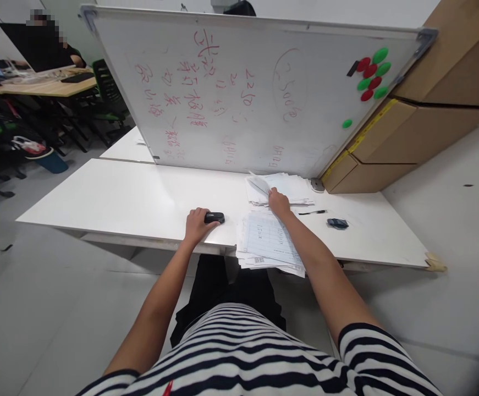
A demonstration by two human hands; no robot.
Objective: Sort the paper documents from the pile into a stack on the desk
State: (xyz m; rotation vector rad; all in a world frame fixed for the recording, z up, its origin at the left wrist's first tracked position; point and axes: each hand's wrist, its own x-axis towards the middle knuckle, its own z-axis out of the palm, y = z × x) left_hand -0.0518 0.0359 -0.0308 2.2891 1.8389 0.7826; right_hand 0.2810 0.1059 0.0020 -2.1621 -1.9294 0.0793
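Note:
My left hand [197, 224] rests on the white table, its fingers around one end of a small black stapler [215, 218]. At the back stack of papers [292, 187], my right hand [278, 201] pinches the lifted edge of some sheets [259, 184]. Closer to me lies a second pile of printed papers [270, 239], fanned a little and jutting over the table's front edge. My right forearm passes over the right side of that pile. A dark pen [312, 212] and a small dark blue object [337, 223] lie right of my right hand.
A whiteboard [231, 99] with red writing and magnets stands along the table's [111, 190] back. Cardboard boxes [387, 132] are stacked at the right by the wall. A grey object [317, 185] sits near them. Far left, a person sits behind a monitor [37, 47].

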